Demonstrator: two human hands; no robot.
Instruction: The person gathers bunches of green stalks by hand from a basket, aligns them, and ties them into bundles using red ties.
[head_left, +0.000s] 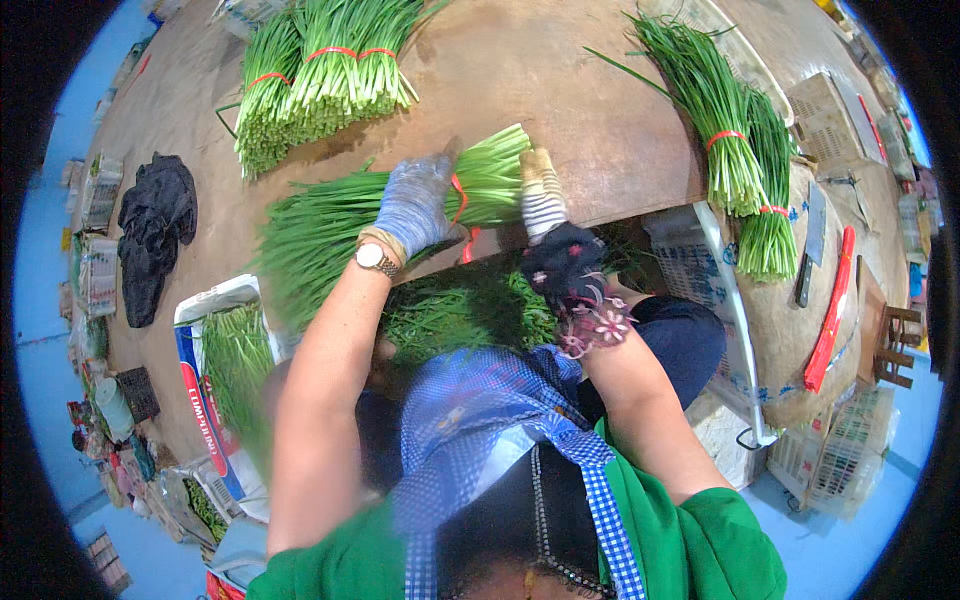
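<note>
A bundle of garlic chives (491, 161) with a red tie lies tilted above the table's front edge, its pale cut ends to the right and its green leaves trailing left. My left hand (416, 199), in a blue-grey glove, grips it just left of the tie. My right hand (544, 191), in a striped glove with yellowish fingertips, is against the cut ends; its fingers are partly hidden. Below the edge, loose green leaves (442, 322) lie on my lap. A short red strip (470, 245) shows beneath the bundle.
Several tied chive bundles (322, 82) stand at the back left. Two more tied bundles (739, 161) lie at right, near a knife (812, 244) and red ties (831, 307) on sacking. At left are dark cloth (156, 232) and a bag of loose chives (236, 360). A white crate (686, 247) stands beside my right knee.
</note>
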